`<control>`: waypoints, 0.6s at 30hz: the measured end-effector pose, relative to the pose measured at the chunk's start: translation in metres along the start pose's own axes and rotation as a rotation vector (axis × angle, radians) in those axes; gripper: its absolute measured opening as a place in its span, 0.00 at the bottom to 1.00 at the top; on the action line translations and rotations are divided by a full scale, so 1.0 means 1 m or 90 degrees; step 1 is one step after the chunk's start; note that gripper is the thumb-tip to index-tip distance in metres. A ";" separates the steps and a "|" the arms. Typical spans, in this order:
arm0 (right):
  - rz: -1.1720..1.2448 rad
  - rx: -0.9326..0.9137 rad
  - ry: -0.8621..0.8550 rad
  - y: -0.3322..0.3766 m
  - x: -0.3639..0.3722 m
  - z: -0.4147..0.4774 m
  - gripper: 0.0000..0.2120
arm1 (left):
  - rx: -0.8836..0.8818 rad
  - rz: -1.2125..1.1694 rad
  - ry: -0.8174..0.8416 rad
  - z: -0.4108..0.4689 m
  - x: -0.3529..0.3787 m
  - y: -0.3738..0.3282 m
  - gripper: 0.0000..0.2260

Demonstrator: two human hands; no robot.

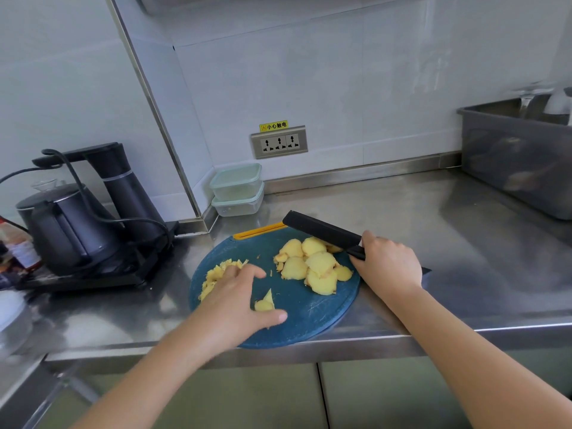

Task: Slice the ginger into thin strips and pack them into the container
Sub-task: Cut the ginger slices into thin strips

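A heap of pale yellow, peeled ginger slices (312, 266) is seen on the right half of a round dark blue plastic cutting board (309, 317), whose orange grip (258, 231) is turned toward the wall. On the left part of the board a loose pile of thin yellow ginger strips (212, 277) is gathered, and a small wedge-shaped ginger offcut (265, 302) lies apart from both, near the board's middle.

The left hand (238, 298) is laid palm down with its fingers spread; the fingertips are set on the strip pile, while the thumb is stretched out just below the offcut. The right hand (388, 261) is wrapped around the handle of a black-bladed rectangular cleaver (318, 229), whose blade is held tilted above the far edge of the slice heap.

The board is placed at the front edge of a brushed stainless steel counter (433, 218). Two clear rectangular plastic containers with pale green lids (237, 190) are stacked in the back corner, well apart from the ginger, both closed. A black electric kettle set (71, 230) with its cable is found to the left, a grey wall socket panel (279, 142) with a yellow warning label is mounted behind the board, and a grey translucent plastic tub (520, 162) is positioned at the far right.
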State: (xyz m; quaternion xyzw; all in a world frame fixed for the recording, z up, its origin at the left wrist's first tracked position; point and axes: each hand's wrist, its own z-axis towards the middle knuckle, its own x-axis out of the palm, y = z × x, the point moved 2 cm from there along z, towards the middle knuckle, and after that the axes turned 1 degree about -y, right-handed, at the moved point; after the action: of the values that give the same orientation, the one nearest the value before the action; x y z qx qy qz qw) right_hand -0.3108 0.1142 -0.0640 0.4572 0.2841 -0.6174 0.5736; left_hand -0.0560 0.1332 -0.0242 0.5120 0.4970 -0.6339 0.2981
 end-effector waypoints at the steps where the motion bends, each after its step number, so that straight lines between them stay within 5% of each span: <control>1: -0.003 0.000 -0.001 0.000 -0.001 0.000 0.14 | -0.046 -0.030 -0.037 -0.003 0.007 0.000 0.33; 4: -0.003 0.001 -0.003 0.000 -0.001 -0.001 0.13 | -0.091 -0.012 -0.105 -0.007 0.030 -0.003 0.34; 7: 0.005 0.008 -0.003 0.000 -0.002 -0.002 0.13 | -0.080 -0.022 -0.170 -0.007 0.034 -0.006 0.22; 12: 0.046 0.013 0.003 0.000 -0.012 -0.009 0.15 | -0.027 -0.021 -0.180 -0.005 0.033 -0.003 0.10; 18: 0.194 0.003 -0.006 0.021 -0.048 -0.033 0.19 | 0.030 -0.037 -0.181 -0.006 0.033 0.005 0.08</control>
State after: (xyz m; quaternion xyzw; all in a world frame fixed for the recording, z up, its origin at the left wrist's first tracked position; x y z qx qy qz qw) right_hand -0.2865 0.1612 -0.0314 0.4935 0.2073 -0.5259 0.6610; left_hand -0.0595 0.1420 -0.0571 0.4090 0.4495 -0.7201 0.3349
